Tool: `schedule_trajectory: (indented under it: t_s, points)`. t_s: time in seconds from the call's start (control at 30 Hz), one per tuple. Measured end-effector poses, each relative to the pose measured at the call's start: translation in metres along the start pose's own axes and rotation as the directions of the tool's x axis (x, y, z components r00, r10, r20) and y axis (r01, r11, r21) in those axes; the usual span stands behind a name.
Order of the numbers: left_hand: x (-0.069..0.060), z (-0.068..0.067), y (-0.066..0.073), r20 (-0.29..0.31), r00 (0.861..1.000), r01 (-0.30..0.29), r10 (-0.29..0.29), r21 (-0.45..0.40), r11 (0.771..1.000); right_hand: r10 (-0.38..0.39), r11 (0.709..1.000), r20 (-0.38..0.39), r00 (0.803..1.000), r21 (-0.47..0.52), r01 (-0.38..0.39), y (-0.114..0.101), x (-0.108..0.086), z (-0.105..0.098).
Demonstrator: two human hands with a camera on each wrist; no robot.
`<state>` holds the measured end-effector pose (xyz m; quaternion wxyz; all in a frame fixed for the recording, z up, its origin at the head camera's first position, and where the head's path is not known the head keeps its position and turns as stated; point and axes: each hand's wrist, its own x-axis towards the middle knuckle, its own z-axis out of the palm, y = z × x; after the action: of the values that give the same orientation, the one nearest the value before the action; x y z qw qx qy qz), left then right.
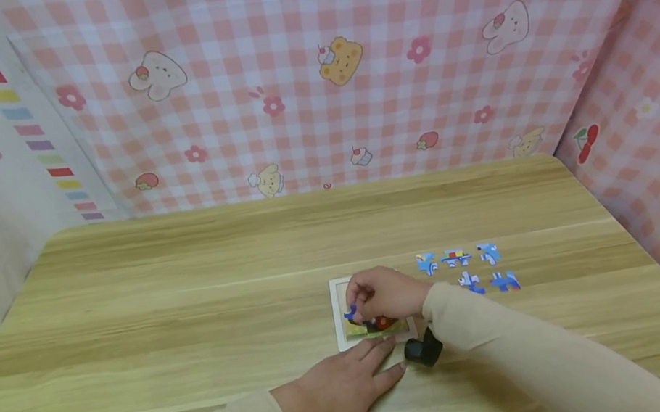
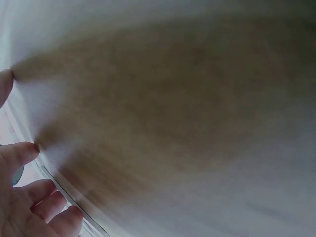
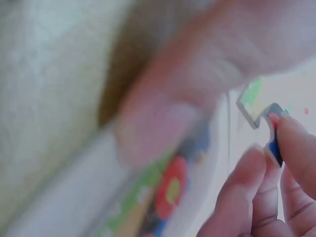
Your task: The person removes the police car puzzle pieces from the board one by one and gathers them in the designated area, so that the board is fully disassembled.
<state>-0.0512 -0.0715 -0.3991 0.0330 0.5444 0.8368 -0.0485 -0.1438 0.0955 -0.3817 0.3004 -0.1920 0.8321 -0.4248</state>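
My right hand (image 1: 385,293) is over a pale puzzle frame (image 1: 338,319), pinching a small blue jigsaw piece (image 1: 351,313) between thumb and fingertip. In the right wrist view this jigsaw piece (image 3: 276,140) is held near a green-edged piece (image 3: 251,98); whether they touch I cannot tell. Fitted pieces (image 1: 383,322) with a red round shape and green ground fill the frame's near part. My left hand (image 1: 343,395) lies flat, fingers spread, its fingertips at the frame's near edge and on the table. A large blurred finger (image 3: 163,118) crosses the right wrist view at the frame's edge.
Several loose blue jigsaw pieces (image 1: 455,258) lie on the wooden table (image 1: 159,324) to the right of the frame, in two rough rows. A black wrist camera (image 1: 424,350) hangs under my right wrist. Patterned cloths (image 1: 289,125) stand behind the table and at both sides.
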Motion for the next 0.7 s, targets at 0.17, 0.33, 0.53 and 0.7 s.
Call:
schedule_trajectory:
  t_s: [0.17,0.33,0.53,0.7]
  points:
    - [0.0,0.0,0.0,0.011,1.0,0.002,-0.002,-0.006,1.0,-0.012,0.998,-0.059,0.998,0.065,0.016,0.002,-0.01,-0.012]
    - [0.0,0.001,0.0,0.007,1.0,0.005,-0.005,-0.012,1.0,-0.018,0.995,-0.103,0.994,0.099,0.029,0.005,-0.02,-0.026]
    - [0.0,0.002,0.0,0.005,1.0,0.011,-0.01,-0.008,1.0,-0.017,0.997,-0.156,0.988,0.073,0.029,0.011,-0.031,-0.039]
    - [0.001,0.0,0.0,0.02,1.0,0.014,-0.014,-0.037,0.999,-0.007,0.998,-0.154,0.988,0.059,0.017,0.019,-0.039,-0.046]
